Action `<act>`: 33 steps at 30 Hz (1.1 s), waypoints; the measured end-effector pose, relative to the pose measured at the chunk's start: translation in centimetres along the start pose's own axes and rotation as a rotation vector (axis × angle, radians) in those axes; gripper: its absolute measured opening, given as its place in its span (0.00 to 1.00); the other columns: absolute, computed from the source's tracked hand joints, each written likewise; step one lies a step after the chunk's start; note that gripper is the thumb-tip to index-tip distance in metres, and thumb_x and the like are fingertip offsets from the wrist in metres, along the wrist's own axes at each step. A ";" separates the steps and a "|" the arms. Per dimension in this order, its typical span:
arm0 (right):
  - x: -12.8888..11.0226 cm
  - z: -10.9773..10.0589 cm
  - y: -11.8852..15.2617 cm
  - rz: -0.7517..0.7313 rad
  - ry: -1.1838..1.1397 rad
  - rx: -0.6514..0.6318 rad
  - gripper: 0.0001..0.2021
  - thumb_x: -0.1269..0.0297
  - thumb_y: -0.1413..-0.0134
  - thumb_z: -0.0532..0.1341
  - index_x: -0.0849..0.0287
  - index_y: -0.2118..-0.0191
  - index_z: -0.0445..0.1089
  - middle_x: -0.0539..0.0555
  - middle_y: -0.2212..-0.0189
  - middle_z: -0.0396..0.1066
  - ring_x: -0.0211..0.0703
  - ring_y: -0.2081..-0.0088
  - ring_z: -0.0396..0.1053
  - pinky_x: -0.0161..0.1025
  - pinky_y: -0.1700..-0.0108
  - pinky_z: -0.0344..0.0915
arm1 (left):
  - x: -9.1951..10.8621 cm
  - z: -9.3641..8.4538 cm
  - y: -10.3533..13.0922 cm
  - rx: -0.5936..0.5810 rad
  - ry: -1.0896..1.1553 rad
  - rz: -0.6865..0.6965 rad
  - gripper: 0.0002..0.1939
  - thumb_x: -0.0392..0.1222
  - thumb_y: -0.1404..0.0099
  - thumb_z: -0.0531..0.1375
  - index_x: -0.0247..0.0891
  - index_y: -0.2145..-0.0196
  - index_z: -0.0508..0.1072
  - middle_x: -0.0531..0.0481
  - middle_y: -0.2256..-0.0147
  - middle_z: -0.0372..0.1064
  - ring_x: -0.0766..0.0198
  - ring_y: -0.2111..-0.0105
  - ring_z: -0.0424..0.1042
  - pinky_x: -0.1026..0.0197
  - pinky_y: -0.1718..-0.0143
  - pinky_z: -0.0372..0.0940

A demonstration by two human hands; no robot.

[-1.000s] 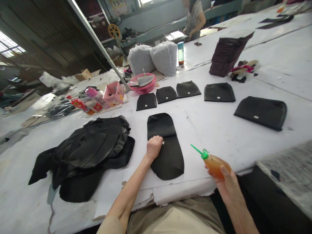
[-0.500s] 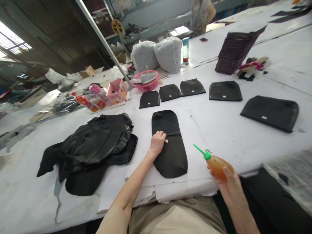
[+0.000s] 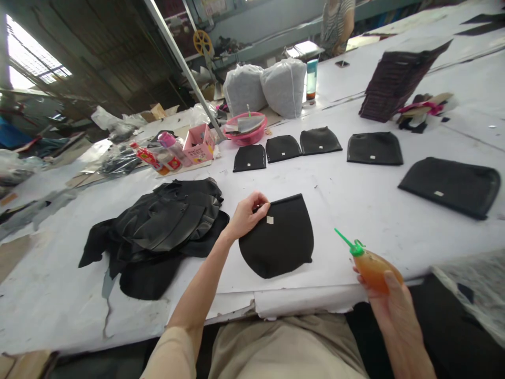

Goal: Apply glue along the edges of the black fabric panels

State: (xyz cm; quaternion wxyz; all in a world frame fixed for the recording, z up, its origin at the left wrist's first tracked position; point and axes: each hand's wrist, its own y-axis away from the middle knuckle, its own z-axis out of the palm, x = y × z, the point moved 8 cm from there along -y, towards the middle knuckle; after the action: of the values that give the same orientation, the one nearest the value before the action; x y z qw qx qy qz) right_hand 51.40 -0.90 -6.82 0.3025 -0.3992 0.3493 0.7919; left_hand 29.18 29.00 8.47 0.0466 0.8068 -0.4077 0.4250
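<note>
My left hand (image 3: 248, 215) pinches the upper edge of a black leather-like piece (image 3: 282, 242), close to a small pale tag (image 3: 270, 220). Its straight edge faces away from me and its rounded end points toward me; the piece looks doubled over. Off to the right, my right hand (image 3: 394, 308) is wrapped round a squeeze bottle (image 3: 375, 268) of amber liquid. The bottle has a green nozzle (image 3: 347, 241) that points up and left, apart from the black piece. A heap of loose black pieces (image 3: 165, 221) lies left of my left forearm.
Several folded black pieces (image 3: 374, 147) with small tags lie in a row across the white table (image 3: 327, 184). Behind them are a pink basin (image 3: 244, 137), a pink box (image 3: 199, 145) and a dark purple stack (image 3: 389, 87). Beyond stands another person (image 3: 337, 26).
The black piece lay long and flat with a seam across its middle; now only a shorter, doubled shape shows. My left hand has gone from resting on it to pinching its edge.
</note>
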 end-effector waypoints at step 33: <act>-2.3 12.4 -6.7 -0.531 0.995 -0.176 0.33 0.43 0.61 0.73 0.56 0.51 0.69 0.55 0.57 0.73 0.50 0.59 0.71 0.47 0.56 0.70 | -5.9 11.7 1.9 -0.235 -0.575 -0.021 0.30 0.58 0.39 0.65 0.43 0.43 0.69 0.43 0.47 0.67 0.50 0.46 0.63 0.52 0.51 0.60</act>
State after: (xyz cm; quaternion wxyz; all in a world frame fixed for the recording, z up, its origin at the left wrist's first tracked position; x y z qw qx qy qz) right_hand 52.40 12.29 -1.56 0.2558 -0.8217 0.2702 0.4317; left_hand 33.65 26.49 -3.76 0.0265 0.8872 -0.4423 0.1288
